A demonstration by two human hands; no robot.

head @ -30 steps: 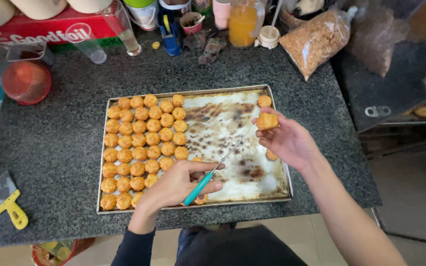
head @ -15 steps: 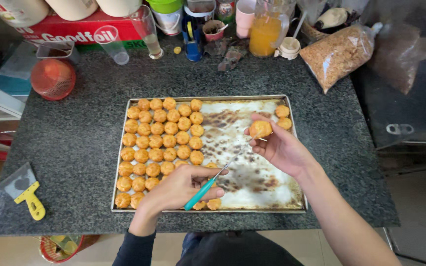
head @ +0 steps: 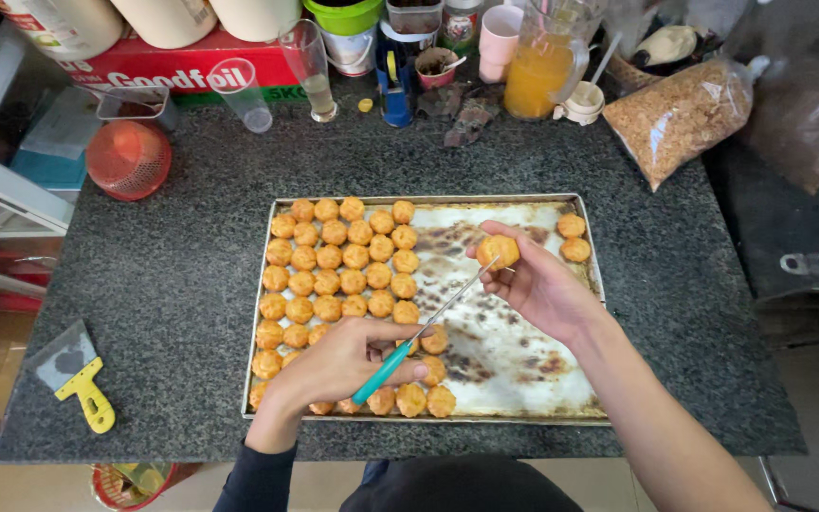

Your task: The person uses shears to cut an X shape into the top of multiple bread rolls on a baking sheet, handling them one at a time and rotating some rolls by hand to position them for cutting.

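A metal baking tray [head: 514,410] lies on a dark granite counter, its left half packed with several golden baked pastries [head: 338,261]. My right hand [head: 535,284] holds one pastry [head: 498,250] up over the bare, browned middle of the tray. My left hand [head: 338,360] grips a thin knife with a teal handle [head: 383,373]; its blade slants up and its tip touches the held pastry. Two more pastries [head: 573,237] sit in the tray's far right corner.
A yellow-handled scraper [head: 78,374] lies at the counter's left front. At the back stand a red mesh cover [head: 128,159], glasses [head: 310,68], a jug of orange liquid [head: 539,66], a bag of brown crumbs [head: 680,114] and a red box [head: 158,62].
My right hand lifted the pastry over the tray's middle. My left hand rose from the tray's front rows and brought the knife tip up to the pastry.
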